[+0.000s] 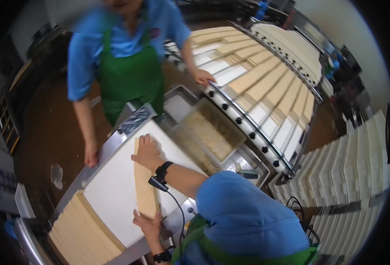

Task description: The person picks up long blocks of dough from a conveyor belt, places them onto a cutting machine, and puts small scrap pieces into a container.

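Note:
A long pale-yellow strip (145,190), which looks like dough sheet, lies on a white board (111,185). My right hand (147,153) rests on its far part, palm down, fingers stretched out and thumb reaching past the left edge. At the near end, my left hand (149,225) has its thumb and fingers around the strip's corners. Both wrists wear black bands, and a small device with a cable hangs by the right one. On the board's lower left sits a broad stack of pale strips (84,229) lying side by side.
Across the board stands a co-worker in a green apron (131,73), one hand at the metal edge. A bin of pale scraps (210,132) stands beside a slatted conveyor (256,79) carrying pale strips. Stacked white trays (340,168) fill the right side.

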Motion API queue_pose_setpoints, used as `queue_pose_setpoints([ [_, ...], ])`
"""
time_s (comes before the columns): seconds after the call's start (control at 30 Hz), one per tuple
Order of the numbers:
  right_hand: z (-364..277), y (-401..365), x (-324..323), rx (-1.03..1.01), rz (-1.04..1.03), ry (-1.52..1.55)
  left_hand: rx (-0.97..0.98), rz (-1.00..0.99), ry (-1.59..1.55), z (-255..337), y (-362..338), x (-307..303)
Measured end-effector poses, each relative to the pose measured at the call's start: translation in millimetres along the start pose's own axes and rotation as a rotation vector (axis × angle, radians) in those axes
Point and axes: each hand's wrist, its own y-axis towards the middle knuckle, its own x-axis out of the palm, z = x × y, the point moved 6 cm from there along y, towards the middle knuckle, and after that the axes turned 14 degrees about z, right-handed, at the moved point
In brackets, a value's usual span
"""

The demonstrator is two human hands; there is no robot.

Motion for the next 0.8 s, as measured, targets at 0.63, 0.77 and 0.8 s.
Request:
queue_pose_setpoints([
  [0.63, 541, -141, -408, 0.919, 0.745, 0.34, 1.123, -0.85, -0.399, 424, -171, 144],
  [0.77, 615, -156, -415, 0.86, 0.436, 0.101, 1.085, -1.309, -0.395, 429, -242, 179],
  [0.8, 645, -151, -406, 0.784, 0.381, -0.016, 1.102, -1.37, -0.427, 423, -259, 189],
])
